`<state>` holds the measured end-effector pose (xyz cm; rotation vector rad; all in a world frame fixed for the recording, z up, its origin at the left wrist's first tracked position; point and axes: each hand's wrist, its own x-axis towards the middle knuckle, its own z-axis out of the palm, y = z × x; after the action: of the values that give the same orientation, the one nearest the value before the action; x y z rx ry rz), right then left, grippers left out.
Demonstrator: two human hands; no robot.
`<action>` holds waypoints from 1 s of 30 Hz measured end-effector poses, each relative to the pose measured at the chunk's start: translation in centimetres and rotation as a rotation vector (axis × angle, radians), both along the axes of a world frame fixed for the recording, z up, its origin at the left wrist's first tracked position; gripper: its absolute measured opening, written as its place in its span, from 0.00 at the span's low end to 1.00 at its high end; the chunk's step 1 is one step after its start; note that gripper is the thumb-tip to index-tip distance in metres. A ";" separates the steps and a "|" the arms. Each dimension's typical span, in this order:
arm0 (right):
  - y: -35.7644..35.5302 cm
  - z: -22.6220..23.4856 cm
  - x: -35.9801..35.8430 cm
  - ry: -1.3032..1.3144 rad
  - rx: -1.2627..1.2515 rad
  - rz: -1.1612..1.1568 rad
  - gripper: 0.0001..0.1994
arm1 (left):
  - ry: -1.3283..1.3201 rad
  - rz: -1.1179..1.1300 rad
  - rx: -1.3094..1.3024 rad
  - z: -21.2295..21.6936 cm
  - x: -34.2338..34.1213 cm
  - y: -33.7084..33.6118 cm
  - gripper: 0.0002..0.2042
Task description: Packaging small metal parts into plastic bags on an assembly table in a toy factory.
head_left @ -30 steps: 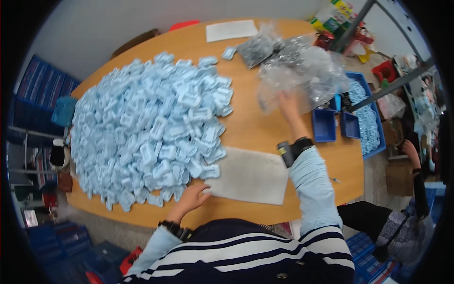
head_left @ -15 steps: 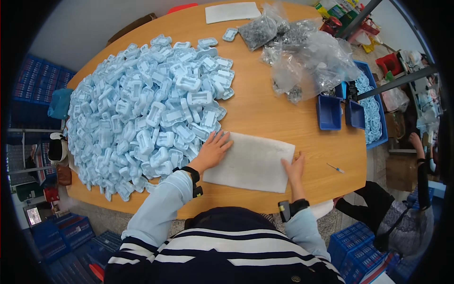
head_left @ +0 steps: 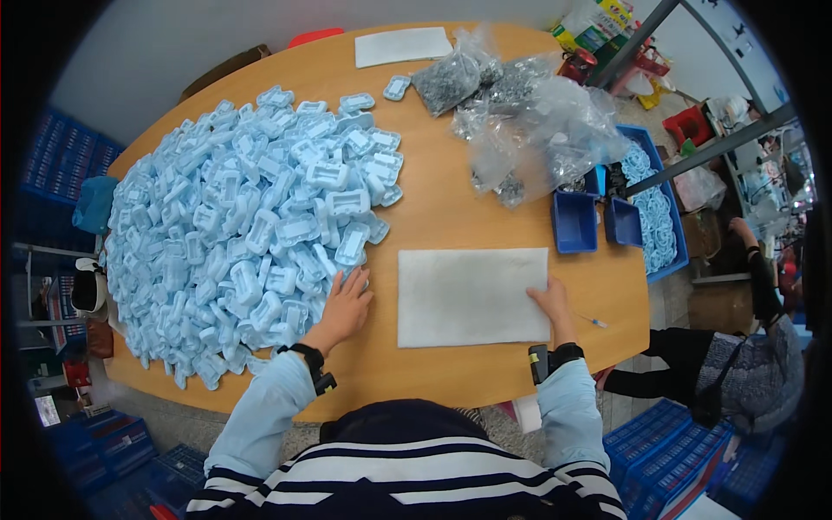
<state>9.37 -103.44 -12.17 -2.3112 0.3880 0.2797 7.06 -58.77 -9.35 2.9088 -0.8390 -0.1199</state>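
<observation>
- The left hand point(head_left: 345, 312), fingers slightly spread, is at the lower right edge of the pile of light-blue plastic pieces point(head_left: 251, 225).
- The right hand point(head_left: 555, 305) is at the right edge of the white mat point(head_left: 472, 299); whether it pinches the edge, one cannot tell.
- The mat lies flat on the wooden desk point(head_left: 433, 191), between the hands.
- Clear bags point(head_left: 555, 130) lie beyond it.

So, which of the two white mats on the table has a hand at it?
The nearer mat, with the right hand at its right edge. The farther mat lies near the far edge of the table, with no hand by it.
</observation>
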 end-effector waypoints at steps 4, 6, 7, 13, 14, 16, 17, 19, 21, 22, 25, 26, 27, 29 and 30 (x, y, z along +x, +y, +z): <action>2.5 0.6 2.9 -0.338 -0.341 0.048 0.30 | 0.036 0.125 -0.199 1.9 -1.5 -2.3 0.15; 3.4 0.0 5.0 -0.478 -0.269 -0.018 0.33 | 0.061 0.147 -0.276 2.3 -2.8 -2.8 0.16; 4.2 0.2 6.6 -0.476 -0.181 -0.074 0.33 | 0.071 0.168 -0.309 2.6 -3.3 -3.1 0.16; 6.1 -3.3 15.7 -0.499 0.238 -0.523 0.35 | 0.328 0.127 -0.398 2.0 -5.1 -4.4 0.22; 5.9 -3.7 16.8 -0.517 0.294 -0.548 0.34 | 0.383 0.101 -0.372 2.0 -4.9 -4.7 0.24; 6.0 -3.4 17.8 -0.462 0.351 -0.557 0.30 | 0.372 -0.007 -0.215 1.3 -4.6 -4.9 0.29; 5.8 -3.4 17.8 -0.393 0.352 -0.545 0.28 | 0.370 -0.038 -0.144 1.2 -4.4 -5.0 0.30; 5.5 -3.7 17.9 -0.353 0.389 -0.542 0.24 | 0.356 -0.080 -0.064 0.5 -4.0 -4.8 0.32; 4.6 -4.2 17.0 -0.401 0.455 -0.580 0.18 | 0.343 -0.122 -0.043 -0.4 -3.7 -4.8 0.33; 4.2 -4.3 16.4 -0.329 0.474 -0.588 0.16 | 0.341 -0.121 -0.068 -0.7 -3.7 -4.6 0.32; 3.6 -2.6 14.4 -0.182 0.525 -0.484 0.08 | 0.354 -0.091 -0.188 -1.2 -3.1 -4.3 0.29; 4.0 -1.6 14.1 -0.164 0.523 -0.420 0.07 | 0.377 -0.060 -0.253 -1.3 -3.1 -4.2 0.27; 4.9 -0.2 13.8 -0.148 0.526 -0.358 0.07 | 0.398 -0.030 -0.315 -1.4 -3.0 -4.0 0.26; 5.9 1.3 13.9 -0.202 0.568 -0.260 0.07 | 0.379 -0.030 -0.423 -0.8 -2.9 -3.3 0.23; 6.0 1.8 14.5 -0.269 0.592 -0.235 0.07 | 0.381 -0.036 -0.484 -0.5 -3.2 -3.0 0.21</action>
<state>23.84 -97.44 -10.39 -1.6750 0.3747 -0.0366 3.81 -61.75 -9.81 2.3192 -0.7291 -0.3982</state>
